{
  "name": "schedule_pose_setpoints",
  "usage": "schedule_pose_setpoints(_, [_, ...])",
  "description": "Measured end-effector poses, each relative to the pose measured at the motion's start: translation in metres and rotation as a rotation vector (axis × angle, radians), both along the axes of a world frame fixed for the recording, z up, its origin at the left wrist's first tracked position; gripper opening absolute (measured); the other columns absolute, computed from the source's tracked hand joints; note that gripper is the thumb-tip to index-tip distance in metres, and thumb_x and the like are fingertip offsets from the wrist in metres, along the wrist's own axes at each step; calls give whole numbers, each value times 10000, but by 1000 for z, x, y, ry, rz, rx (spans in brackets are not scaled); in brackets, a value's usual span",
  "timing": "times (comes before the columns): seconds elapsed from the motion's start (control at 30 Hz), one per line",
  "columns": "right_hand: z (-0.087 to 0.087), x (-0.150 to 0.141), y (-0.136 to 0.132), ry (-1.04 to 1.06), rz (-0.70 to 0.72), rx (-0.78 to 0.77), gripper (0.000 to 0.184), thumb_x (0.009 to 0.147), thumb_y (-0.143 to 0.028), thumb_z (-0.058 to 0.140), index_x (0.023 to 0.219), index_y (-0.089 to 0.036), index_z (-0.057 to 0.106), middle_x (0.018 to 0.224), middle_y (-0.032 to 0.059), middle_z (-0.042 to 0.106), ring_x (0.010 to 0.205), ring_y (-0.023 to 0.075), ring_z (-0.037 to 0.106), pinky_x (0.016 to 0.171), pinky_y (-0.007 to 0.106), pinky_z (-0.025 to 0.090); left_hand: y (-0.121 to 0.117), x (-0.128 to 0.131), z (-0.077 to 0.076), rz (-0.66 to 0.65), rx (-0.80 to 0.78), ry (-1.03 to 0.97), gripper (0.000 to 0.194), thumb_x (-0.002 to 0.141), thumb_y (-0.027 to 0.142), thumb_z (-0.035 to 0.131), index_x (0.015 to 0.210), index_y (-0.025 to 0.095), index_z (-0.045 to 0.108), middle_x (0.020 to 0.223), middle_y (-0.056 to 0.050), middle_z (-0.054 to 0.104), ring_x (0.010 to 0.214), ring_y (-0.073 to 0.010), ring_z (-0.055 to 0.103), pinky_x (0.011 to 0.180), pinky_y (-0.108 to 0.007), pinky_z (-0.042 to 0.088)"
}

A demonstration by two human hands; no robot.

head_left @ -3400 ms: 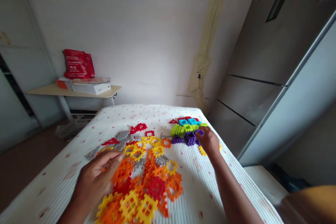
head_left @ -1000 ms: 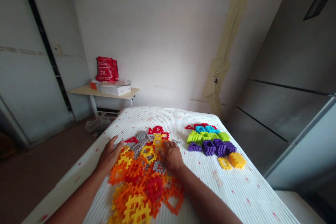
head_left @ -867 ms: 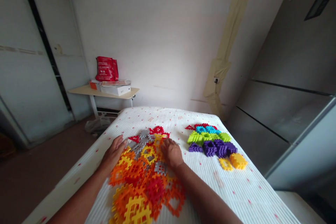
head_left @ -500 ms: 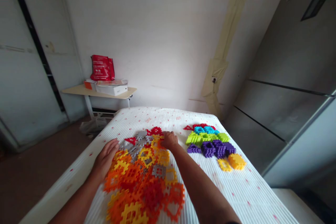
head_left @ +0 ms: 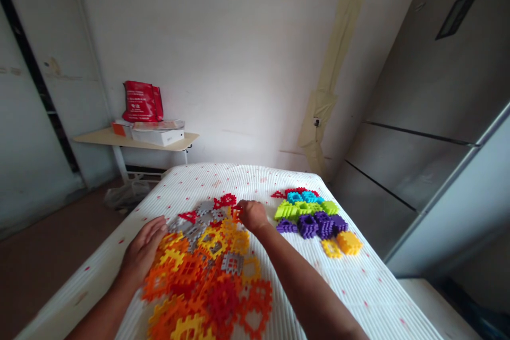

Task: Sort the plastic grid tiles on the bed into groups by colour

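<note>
Lying just left of the narrowed right hand (head_left: 253,216), an orange waffle block (head_left: 237,216) is touched, any grip unclear. The wide-open left hand (head_left: 141,252) is farther away.

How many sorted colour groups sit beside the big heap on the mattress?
Red group: 1
Cyan group: 1
Lime green group: 1
Purple group: 1
Yellow group: 1
Orange group: 1
Total: 6
</note>
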State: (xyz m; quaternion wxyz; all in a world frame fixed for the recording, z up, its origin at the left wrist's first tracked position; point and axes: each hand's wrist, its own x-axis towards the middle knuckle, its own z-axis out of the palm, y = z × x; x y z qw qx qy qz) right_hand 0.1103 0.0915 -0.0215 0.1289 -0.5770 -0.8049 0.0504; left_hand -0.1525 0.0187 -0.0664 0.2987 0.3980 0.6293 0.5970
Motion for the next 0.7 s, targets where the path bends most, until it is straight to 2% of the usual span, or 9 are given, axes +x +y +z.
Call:
schedule_pose_setpoints(0.1, [7,9,-11,90,30,4,334,765,-193,535,1077,-262,632,934,9,697,811,144,633,702,218,439,0,-3,-6,-25,32,61,418,678,476,583,1026,244,571,1158,-63,637,1162,-265,540,1020,-373,398])
schedule_pose_setpoints(0.17, [7,14,-18,242,81,-37,325,727,-172,581,1032,-261,652,851,-19,692,730,119,623,639,189,433,-1,-4,-9,-35,32,156,462,693,504,566,1069,236,556,1170,-76,623,1145,-277,547,1015,-400,396])
schedule_pose_setpoints(0.3, [-7,20,-25,706,166,-245,282,688,-121,596,938,-225,677,658,-48,621,595,94,574,552,177,418,-7,0,-6,34,37,463,428,719,517,525,1039,240,590,1051,-67,653,1031,-285,590,953,-408,435])
schedule_pose_setpoints(0.4, [-22,21,-29,968,185,-415,302,654,-107,594,931,-195,676,586,-59,560,507,77,511,513,185,413,-13,4,6,27,138,660,323,751,461,478,945,244,617,980,-66,673,962,-273,613,924,-388,442])
schedule_pose_setpoints(0.47, [-29,20,-33,1023,212,-456,321,629,-103,599,929,-182,679,559,-66,530,475,66,469,491,185,394,-16,7,16,13,227,789,285,759,433,457,889,247,629,954,-69,685,934,-273,623,917,-394,433])
schedule_pose_setpoints(0.57, [-33,17,-40,995,294,-450,291,628,-116,606,902,-171,684,551,-65,511,469,58,437,475,181,357,-20,15,31,36,314,921,276,757,419,450,853,255,651,923,-63,698,914,-285,627,905,-419,419])
schedule_pose_setpoints(0.63, [-32,13,-45,997,343,-460,228,644,-142,613,859,-164,683,566,-56,516,480,61,442,479,186,351,-22,25,38,-6,310,888,271,748,418,466,838,256,664,904,-52,703,896,-276,630,883,-403,434])
schedule_pose_setpoints(0.7, [-29,10,-49,1034,368,-497,191,646,-166,618,828,-161,674,571,-53,515,488,64,451,485,192,356,-25,41,43,-116,254,750,257,727,418,494,813,256,674,884,-42,707,865,-253,638,841,-361,468])
